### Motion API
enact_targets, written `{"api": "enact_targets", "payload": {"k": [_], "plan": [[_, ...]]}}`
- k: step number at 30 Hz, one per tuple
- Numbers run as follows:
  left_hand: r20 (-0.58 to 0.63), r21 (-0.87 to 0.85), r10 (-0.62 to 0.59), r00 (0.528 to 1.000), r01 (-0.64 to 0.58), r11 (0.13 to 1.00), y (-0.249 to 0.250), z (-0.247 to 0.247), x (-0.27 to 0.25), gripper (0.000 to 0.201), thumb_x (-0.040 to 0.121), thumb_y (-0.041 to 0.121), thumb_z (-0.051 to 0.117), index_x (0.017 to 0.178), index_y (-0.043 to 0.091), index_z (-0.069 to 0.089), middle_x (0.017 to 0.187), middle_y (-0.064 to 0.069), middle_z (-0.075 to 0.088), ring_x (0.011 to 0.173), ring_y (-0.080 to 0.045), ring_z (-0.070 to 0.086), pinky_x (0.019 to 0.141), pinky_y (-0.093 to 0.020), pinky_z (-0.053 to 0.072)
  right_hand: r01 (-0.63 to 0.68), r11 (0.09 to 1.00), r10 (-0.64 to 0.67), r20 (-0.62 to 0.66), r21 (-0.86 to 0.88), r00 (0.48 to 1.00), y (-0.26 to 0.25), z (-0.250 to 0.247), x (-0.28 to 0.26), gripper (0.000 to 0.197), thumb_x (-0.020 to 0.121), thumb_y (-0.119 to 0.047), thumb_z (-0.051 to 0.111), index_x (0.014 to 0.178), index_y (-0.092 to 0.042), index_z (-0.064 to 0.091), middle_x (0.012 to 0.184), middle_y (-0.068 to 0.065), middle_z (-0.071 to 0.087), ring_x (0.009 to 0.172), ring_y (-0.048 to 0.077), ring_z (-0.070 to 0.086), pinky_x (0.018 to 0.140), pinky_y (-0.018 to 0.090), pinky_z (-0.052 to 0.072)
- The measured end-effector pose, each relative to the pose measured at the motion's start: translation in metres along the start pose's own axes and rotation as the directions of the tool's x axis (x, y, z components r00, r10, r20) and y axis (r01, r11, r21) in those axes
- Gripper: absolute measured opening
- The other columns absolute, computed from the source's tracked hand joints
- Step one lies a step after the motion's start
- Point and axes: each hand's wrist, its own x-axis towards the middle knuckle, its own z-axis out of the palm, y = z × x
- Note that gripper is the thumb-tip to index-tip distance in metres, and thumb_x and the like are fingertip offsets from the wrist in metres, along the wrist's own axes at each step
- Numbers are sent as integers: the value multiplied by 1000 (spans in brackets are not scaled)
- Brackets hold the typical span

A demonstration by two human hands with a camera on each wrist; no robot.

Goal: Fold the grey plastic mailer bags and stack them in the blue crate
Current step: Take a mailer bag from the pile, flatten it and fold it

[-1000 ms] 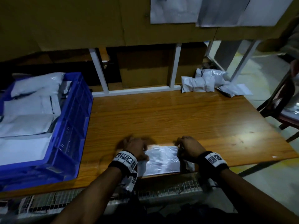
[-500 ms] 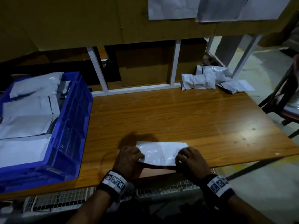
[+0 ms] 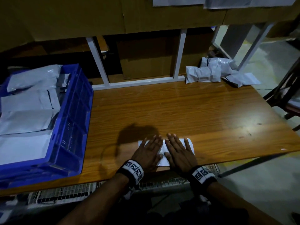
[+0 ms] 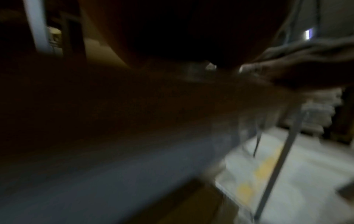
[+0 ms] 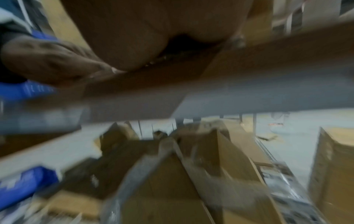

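**Both palms flat on a folded mailer at the near table edge**

Wooden table (image 3: 186,111) across the middle of the head view, shelf frame with white uprights (image 3: 181,54) along its 12 o'clock edge. Blue crate (image 3: 73,127) at 9 o'clock on the table, holding several grey mailer bags (image 3: 27,117) laid overlapping, roughly flat. Loose heap of crumpled grey bags (image 3: 211,72) at 1 o'clock, at the far right corner beside a frame leg, well apart from the hands.

Folded grey mailer (image 3: 164,151) at 6 o'clock, lying flat close to the near edge. Left hand (image 3: 147,153) spread palm-down over its left half, fingers straight and pointing toward 12 o'clock. Right hand (image 3: 178,153) likewise flat over the right half, fingers straight and slightly fanned, thumbs almost meeting over the middle. Nothing gripped or pinched; only pressing down. Mailer corners showing past the outer fingers at 10 and 2 o'clock of the hands. Marker-printed bands on both wrists.

Wrist views blurred and dim: table edge and floor only, no detail of fingers.
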Motion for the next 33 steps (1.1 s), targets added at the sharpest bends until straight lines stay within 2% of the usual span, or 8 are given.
{"api": "enact_targets", "payload": {"k": [4, 8, 12, 15, 28, 30, 31, 33], "plan": [[14, 98, 14, 1000, -15, 995, -2, 14, 0, 75, 99, 55, -2, 164, 17, 0, 171, -1, -8, 157, -16, -14, 126, -48, -4, -9, 1000, 10, 21, -21, 1000, 0, 9, -3, 64, 107, -49, 20, 158, -14, 37, 168, 5, 24, 157, 19, 18, 123, 59, 16], [-35, 88, 16, 999, -13, 996, -1, 17, 2, 72, 101, 53, 6, 164, 20, 6, 172, -1, -5, 158, -17, -7, 127, -48, -2, 1, 999, -1, -6, -39, 1000, -1, 8, -3, 64, 107, -48, 20, 159, -15, 35, 168, 5, 25, 157, 19, 17, 125, 58, 12], [-111, 5, 25, 993, -24, 1000, -4, 28, 0, 67, 104, 51, 21, 163, 20, 20, 171, -3, 10, 158, -21, 9, 126, -52, 13, 13, 999, -14, -24, -43, 1000, -2, 7, -4, 63, 106, -46, 24, 158, -14, 36, 168, 7, 26, 157, 20, 19, 124, 59, 14], [-135, -2, 27, 990, -27, 1000, -3, 29, 0, 66, 105, 51, 25, 163, 20, 22, 171, -4, 13, 158, -22, 12, 125, -52, 15, 17, 999, -19, -31, -49, 999, -2, 8, -5, 63, 106, -46, 25, 159, -12, 34, 168, 8, 23, 157, 21, 17, 124, 59, 13], [-15, 47, -36, 999, 37, 998, 1, 17, 2, 73, 99, 64, 4, 164, 31, 0, 172, -1, -10, 156, -17, -16, 126, -52, -1, -11, 1000, 9, 83, 18, 997, -1, -1, -2, 69, 106, -54, 17, 160, -14, 33, 170, 7, 14, 158, 22, 10, 124, 59, 10], [-19, -74, -144, 989, 142, 987, 3, 13, -2, 89, 88, 80, -2, 163, 33, 5, 172, -3, -5, 156, -18, -14, 126, -51, -3, -39, 982, 35, 26, 185, 999, 6, -10, 0, 68, 104, -57, 25, 156, -16, 40, 168, 8, 25, 157, 25, 19, 125, 54, 17], [-61, -190, -245, 967, 230, 955, 3, 10, -6, 96, 83, 86, -1, 163, 34, 10, 172, -3, 2, 158, -20, -7, 126, -50, 1, -67, 958, 82, -40, 278, 996, 10, -21, 0, 63, 102, -56, 34, 151, -19, 47, 162, 7, 38, 151, 26, 31, 121, 51, 28], [-160, -391, -463, 872, 374, 841, 0, 6, -17, 95, 84, 87, 19, 162, 33, 21, 168, -4, 23, 155, -25, 16, 124, -45, 18, -165, 910, 245, -173, 379, 954, 22, -39, -3, 49, 96, -51, 54, 138, -25, 59, 139, 7, 57, 127, 29, 53, 103, 46, 47]]}}
